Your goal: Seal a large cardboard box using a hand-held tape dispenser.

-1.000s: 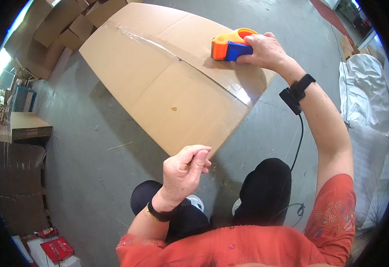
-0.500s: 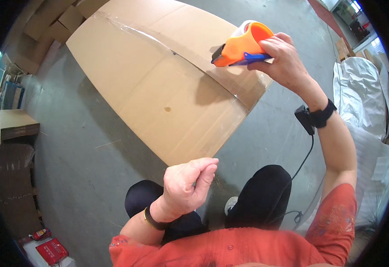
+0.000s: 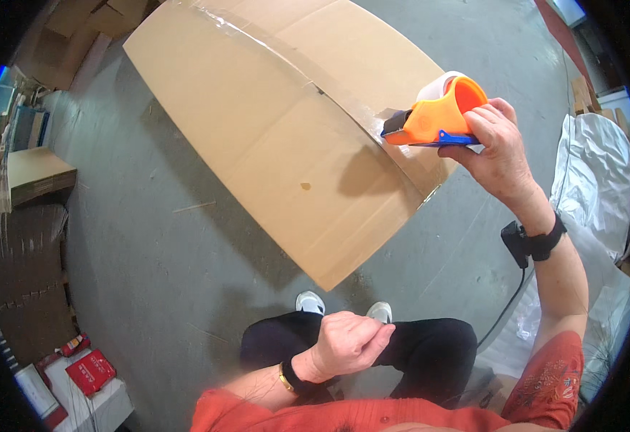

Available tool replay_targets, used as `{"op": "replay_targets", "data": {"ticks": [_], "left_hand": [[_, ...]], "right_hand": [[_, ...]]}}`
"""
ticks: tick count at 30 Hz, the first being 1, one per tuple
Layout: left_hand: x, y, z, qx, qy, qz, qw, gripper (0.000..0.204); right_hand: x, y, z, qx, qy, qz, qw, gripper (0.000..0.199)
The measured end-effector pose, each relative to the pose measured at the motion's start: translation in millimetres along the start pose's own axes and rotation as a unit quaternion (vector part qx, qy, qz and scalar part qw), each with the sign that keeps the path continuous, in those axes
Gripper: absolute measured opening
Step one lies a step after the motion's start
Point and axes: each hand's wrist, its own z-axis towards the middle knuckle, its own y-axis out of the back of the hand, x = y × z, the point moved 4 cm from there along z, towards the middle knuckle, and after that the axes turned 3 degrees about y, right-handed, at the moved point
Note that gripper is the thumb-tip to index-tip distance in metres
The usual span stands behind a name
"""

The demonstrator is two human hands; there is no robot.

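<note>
The right hand (image 3: 498, 147) grips a smooth plastic tape holder (image 3: 430, 121), orange and blue, over the right side of a big, flat cardboard box (image 3: 257, 137). The left hand (image 3: 351, 342) is curled up. Shiny tape (image 3: 246, 32) lines the box's seam. Gray floor (image 3: 163, 288) and a crinkly white sheet (image 3: 596, 173) lie around.

One wide fisheye view, from the left of two head-worn cameras, looks steeply down over the red shirt (image 3: 307, 415), close above the left hand (image 3: 351, 343), facing forward across the carton (image 3: 257, 144) and floor (image 3: 149, 281); straight edges bow toward its dark round rim.
</note>
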Motion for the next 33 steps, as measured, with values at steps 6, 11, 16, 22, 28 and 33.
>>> {"op": "replay_targets", "data": {"ticks": [6, 11, 16, 22, 28, 33], "left_hand": [[-12, -4, -22, -0.045, 0.049, 0.048, 0.997, 0.026], [6, -8, -66, -0.106, 0.188, 0.112, 0.97, 0.037], [-15, -32, -154, -0.028, 0.335, 0.147, 0.93, 0.037], [-80, 24, -198, 0.002, 0.492, 0.09, 0.866, 0.025], [-111, 129, -244, 0.076, 0.573, 0.219, 0.786, 0.055], [-100, 190, -260, 0.068, 0.648, 0.085, 0.754, 0.087]], "right_hand": [[38, 13, -4, 0.073, -0.036, 0.045, 0.996, 0.04], [75, 43, -39, 0.107, -0.073, 0.097, 0.987, 0.039], [106, 108, -98, 0.158, -0.119, 0.121, 0.973, 0.041], [127, 195, -173, 0.225, -0.233, 0.135, 0.936, 0.041], [167, 225, -179, 0.231, -0.254, 0.181, 0.922, 0.041], [196, 223, -127, 0.271, -0.245, 0.191, 0.911, 0.042]]}}
